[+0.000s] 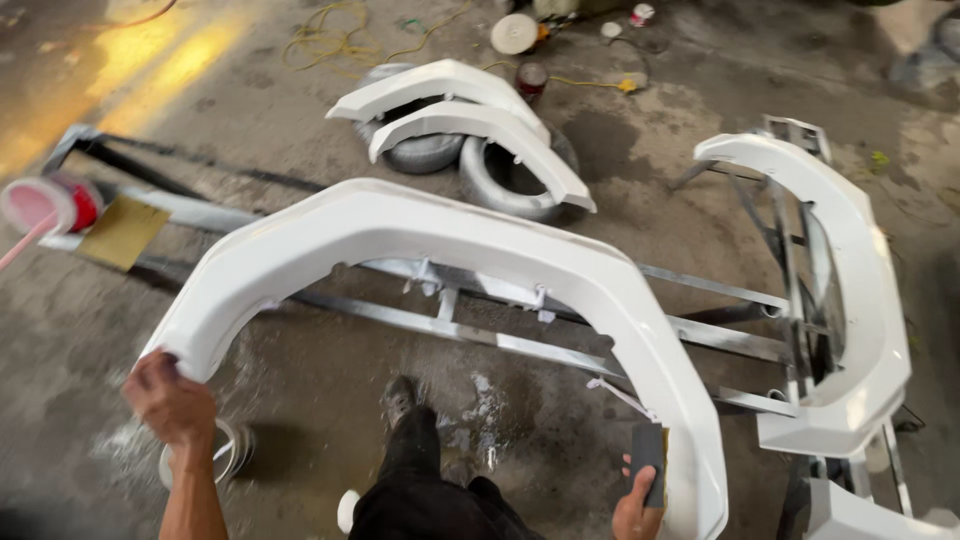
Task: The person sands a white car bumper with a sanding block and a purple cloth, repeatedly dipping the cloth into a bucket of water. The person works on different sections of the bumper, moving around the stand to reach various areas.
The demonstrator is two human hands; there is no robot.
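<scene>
While the large white fender arch [450, 235] stands bowed over the metal frame rack [520, 330], its two ends pointing down toward the concrete floor [300, 390], the step in hand appears to be hand sanding of the painted surface. The left hand [170, 400] is closed around the arch's left end, steadying it. The right hand [638, 505] is curled around a dark sanding block [650, 458], held beside the inner edge of the arch's right end; contact between block and panel cannot be confirmed. The next move, by judgement, calls for laying the block flat on the panel under a firm left-hand grip. A second white arch [850, 290] rests at the rack's right end. Two more [470, 115] lie on tyres [500, 180] beyond the rack's far edge.
</scene>
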